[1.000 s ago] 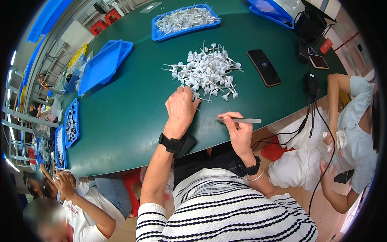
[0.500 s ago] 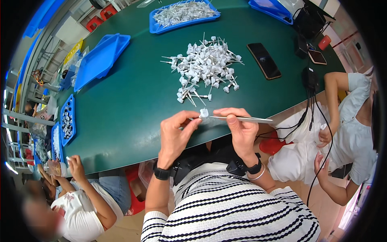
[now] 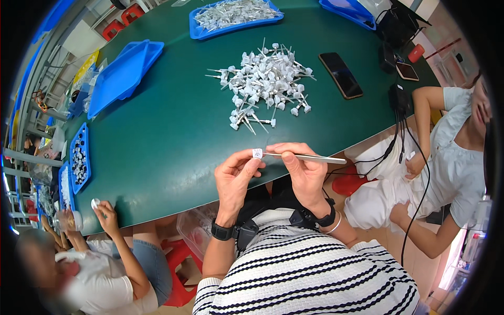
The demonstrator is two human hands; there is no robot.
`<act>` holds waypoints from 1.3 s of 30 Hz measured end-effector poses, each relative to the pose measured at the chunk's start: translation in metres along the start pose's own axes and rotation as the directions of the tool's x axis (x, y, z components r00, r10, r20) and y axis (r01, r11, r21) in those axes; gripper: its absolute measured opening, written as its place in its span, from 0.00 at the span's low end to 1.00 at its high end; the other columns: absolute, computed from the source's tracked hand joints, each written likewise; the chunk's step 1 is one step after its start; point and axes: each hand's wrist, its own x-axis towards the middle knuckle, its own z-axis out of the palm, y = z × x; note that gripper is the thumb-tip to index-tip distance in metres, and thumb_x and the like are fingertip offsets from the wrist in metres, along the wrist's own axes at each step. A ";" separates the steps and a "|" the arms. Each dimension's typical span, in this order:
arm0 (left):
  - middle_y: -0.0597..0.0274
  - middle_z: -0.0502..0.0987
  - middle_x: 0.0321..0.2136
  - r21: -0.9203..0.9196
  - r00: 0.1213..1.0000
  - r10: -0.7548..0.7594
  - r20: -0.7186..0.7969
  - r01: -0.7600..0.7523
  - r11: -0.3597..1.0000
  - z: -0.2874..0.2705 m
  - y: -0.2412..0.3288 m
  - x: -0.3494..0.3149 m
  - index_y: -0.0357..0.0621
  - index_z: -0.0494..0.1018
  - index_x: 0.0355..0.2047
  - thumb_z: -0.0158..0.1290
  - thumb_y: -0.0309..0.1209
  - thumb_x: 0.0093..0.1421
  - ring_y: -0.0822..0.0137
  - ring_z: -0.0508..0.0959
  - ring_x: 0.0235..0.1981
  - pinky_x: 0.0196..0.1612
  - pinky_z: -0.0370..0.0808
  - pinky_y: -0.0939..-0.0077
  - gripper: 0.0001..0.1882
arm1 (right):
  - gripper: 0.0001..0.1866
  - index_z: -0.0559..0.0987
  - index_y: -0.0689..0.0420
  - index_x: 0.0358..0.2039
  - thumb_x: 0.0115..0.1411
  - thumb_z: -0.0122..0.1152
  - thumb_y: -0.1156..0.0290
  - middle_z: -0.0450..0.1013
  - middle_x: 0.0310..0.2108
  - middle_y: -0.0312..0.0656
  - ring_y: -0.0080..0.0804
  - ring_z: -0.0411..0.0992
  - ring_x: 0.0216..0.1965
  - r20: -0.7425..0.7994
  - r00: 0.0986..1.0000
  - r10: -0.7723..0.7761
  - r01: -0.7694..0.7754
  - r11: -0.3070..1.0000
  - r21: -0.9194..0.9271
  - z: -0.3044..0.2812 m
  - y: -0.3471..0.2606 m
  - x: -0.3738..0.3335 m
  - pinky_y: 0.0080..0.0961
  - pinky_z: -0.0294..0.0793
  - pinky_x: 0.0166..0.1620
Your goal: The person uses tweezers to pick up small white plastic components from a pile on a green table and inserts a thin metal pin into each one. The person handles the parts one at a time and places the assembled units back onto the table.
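My left hand (image 3: 234, 177) pinches a small white plastic part (image 3: 257, 153) between thumb and fingers, just above the table's near edge. Closed around slim metal tweezers (image 3: 331, 159), my right hand (image 3: 304, 176) keeps their thin end up against the white part. Whether the tips grip anything inside it is too small to tell. Beyond my hands lies a loose pile of white parts with thin metal stems (image 3: 270, 81), a few of them strayed toward me.
A blue tray of similar parts (image 3: 236, 35) stands at the back. Stacked blue trays (image 3: 118, 79) lie left, a phone (image 3: 341, 76) right of the pile. Black cables (image 3: 407, 123) hang off the right edge. People sit on both sides; the left one's hand (image 3: 107, 218) holds a white piece.
My left hand has turned the white part so another face shows, and both hands have shifted slightly closer together. The person at left has lowered a hand; the view has moved a little.
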 end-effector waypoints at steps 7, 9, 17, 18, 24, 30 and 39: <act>0.55 0.81 0.39 0.005 0.998 0.041 -0.048 -0.041 0.999 0.005 0.000 -0.004 0.32 0.76 0.45 0.58 0.23 0.62 0.68 0.82 0.35 0.34 0.79 0.80 0.11 | 0.09 0.81 0.65 0.40 0.66 0.59 0.72 0.81 0.38 0.43 0.28 0.78 0.38 0.022 0.999 -0.049 0.050 0.998 -0.044 0.008 0.003 0.001 0.23 0.77 0.43; 0.55 0.81 0.39 0.010 0.998 0.045 -0.054 -0.044 0.999 0.005 -0.001 -0.005 0.32 0.76 0.45 0.58 0.23 0.62 0.68 0.82 0.35 0.34 0.79 0.80 0.11 | 0.10 0.81 0.65 0.40 0.67 0.58 0.71 0.80 0.38 0.44 0.27 0.78 0.39 0.034 0.999 -0.034 0.036 0.998 -0.051 0.008 0.001 0.000 0.23 0.77 0.44; 0.58 0.81 0.38 0.015 0.998 0.056 -0.040 -0.056 0.998 0.005 -0.004 -0.005 0.33 0.76 0.46 0.59 0.21 0.61 0.70 0.82 0.38 0.37 0.80 0.81 0.13 | 0.09 0.81 0.65 0.40 0.66 0.59 0.72 0.81 0.38 0.44 0.28 0.78 0.37 0.008 0.999 -0.038 0.038 0.998 -0.054 0.008 0.003 0.000 0.23 0.77 0.42; 0.58 0.81 0.38 0.018 0.997 0.057 -0.044 -0.056 0.998 0.005 -0.004 -0.006 0.33 0.76 0.46 0.59 0.21 0.61 0.70 0.82 0.38 0.37 0.80 0.81 0.13 | 0.09 0.81 0.65 0.40 0.66 0.59 0.72 0.81 0.38 0.44 0.28 0.78 0.37 0.007 0.999 -0.040 0.040 0.998 -0.055 0.008 0.003 0.000 0.23 0.77 0.42; 0.56 0.81 0.38 0.043 0.996 0.059 -0.067 -0.056 0.998 0.009 -0.004 -0.007 0.32 0.76 0.45 0.58 0.22 0.62 0.69 0.82 0.36 0.36 0.79 0.79 0.11 | 0.09 0.81 0.65 0.39 0.66 0.59 0.72 0.81 0.38 0.44 0.28 0.78 0.37 -0.006 0.999 -0.049 0.048 0.997 -0.067 0.007 0.005 -0.001 0.23 0.77 0.42; 0.57 0.81 0.38 0.058 0.995 0.064 -0.073 -0.060 0.997 0.011 -0.004 -0.007 0.31 0.76 0.45 0.58 0.23 0.62 0.69 0.82 0.36 0.36 0.80 0.79 0.11 | 0.10 0.81 0.65 0.39 0.66 0.59 0.71 0.81 0.37 0.44 0.28 0.79 0.37 -0.019 0.998 -0.053 0.052 0.996 -0.073 0.007 0.006 -0.001 0.23 0.77 0.41; 0.57 0.81 0.37 0.025 0.997 0.059 -0.058 -0.058 0.998 0.011 -0.004 -0.006 0.32 0.77 0.44 0.58 0.23 0.62 0.70 0.81 0.35 0.35 0.80 0.79 0.10 | 0.09 0.81 0.63 0.40 0.66 0.59 0.71 0.82 0.37 0.44 0.30 0.80 0.37 0.054 0.982 -0.180 0.187 0.966 -0.180 0.006 0.007 0.002 0.24 0.79 0.40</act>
